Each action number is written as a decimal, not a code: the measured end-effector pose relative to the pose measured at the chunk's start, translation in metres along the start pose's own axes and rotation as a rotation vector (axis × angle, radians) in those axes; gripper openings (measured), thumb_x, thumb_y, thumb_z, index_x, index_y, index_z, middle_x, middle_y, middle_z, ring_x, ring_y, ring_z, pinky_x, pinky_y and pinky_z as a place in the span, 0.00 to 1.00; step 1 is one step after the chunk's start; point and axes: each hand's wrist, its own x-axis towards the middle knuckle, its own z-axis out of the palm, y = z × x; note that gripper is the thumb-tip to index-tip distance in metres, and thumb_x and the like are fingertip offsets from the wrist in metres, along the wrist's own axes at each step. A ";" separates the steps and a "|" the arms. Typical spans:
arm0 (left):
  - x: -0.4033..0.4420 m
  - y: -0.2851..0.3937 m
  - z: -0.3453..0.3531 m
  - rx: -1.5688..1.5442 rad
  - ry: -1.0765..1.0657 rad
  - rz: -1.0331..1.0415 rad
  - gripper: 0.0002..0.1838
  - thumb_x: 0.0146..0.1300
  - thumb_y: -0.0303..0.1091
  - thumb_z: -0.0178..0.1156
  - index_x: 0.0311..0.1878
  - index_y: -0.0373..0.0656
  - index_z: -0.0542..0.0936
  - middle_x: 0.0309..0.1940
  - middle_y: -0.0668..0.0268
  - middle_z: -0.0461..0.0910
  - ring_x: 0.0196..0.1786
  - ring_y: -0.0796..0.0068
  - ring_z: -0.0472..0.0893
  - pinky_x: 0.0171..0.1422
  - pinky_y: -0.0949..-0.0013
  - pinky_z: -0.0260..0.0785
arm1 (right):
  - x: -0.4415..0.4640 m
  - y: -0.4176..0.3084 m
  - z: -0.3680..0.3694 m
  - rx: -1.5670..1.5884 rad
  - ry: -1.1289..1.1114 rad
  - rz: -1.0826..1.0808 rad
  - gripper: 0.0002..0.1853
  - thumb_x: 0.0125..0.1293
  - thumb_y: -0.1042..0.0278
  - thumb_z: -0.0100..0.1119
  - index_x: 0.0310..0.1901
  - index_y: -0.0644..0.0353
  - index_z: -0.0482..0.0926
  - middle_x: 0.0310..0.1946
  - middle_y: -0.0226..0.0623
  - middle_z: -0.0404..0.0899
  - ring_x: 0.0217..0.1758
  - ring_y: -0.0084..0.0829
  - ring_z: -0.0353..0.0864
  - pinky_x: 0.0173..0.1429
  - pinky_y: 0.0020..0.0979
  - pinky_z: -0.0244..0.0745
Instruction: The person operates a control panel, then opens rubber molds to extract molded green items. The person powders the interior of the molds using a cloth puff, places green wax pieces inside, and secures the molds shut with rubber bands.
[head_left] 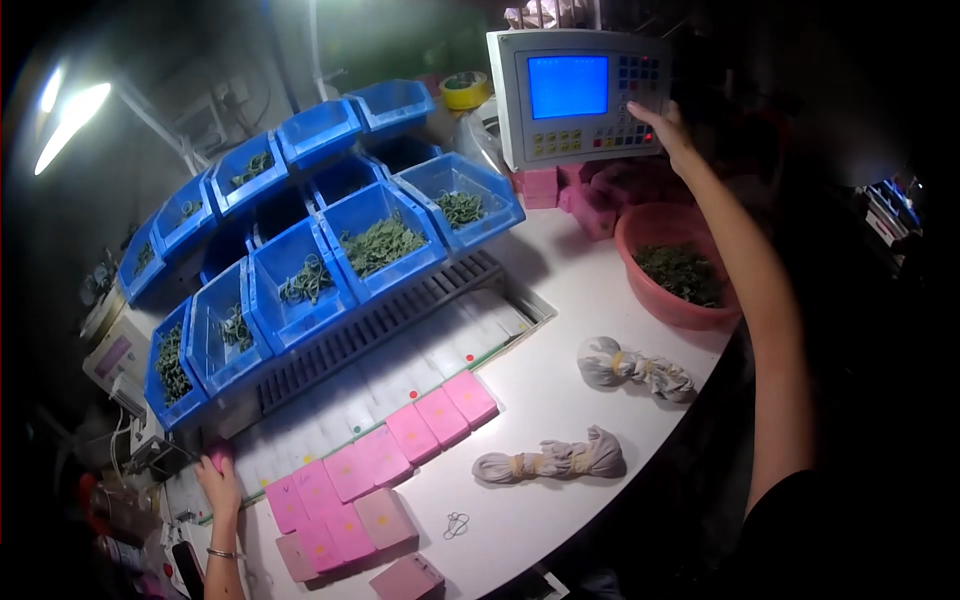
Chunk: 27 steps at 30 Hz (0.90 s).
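My right hand [664, 134] reaches up to a control panel [510, 110] with a lit blue screen [568, 86]. One digit is stretched out to its keypad [634, 112], and nothing shows in that hand. At the lower left, my left hand [220, 486] has its fingers around a small pink block [220, 456], by the left end of a white slotted strip [330, 440]. Several flat pink blocks [370, 464] lie in rows along the strip's front edge, some with small yellow marks. A darker pink block [408, 578] lies apart, nearer me.
Blue bins [300, 285] with green wire-like pieces stand in tiers behind the strip. A red bowl [640, 290] of similar pieces sits at right. Two tied cloth bundles [550, 462] and a thin loop [456, 525] lie on the white table [560, 275]. Yellow tape [465, 92] is at the back.
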 end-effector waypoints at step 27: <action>-0.103 0.122 -0.075 -0.774 -0.360 -0.024 0.29 0.65 0.32 0.51 0.64 0.26 0.58 0.56 0.54 0.66 0.59 0.66 0.68 0.64 0.70 0.57 | 0.001 0.006 0.012 0.016 0.041 -0.110 0.22 0.46 0.58 0.71 0.40 0.63 0.80 0.33 0.36 0.82 0.36 0.28 0.81 0.43 0.27 0.74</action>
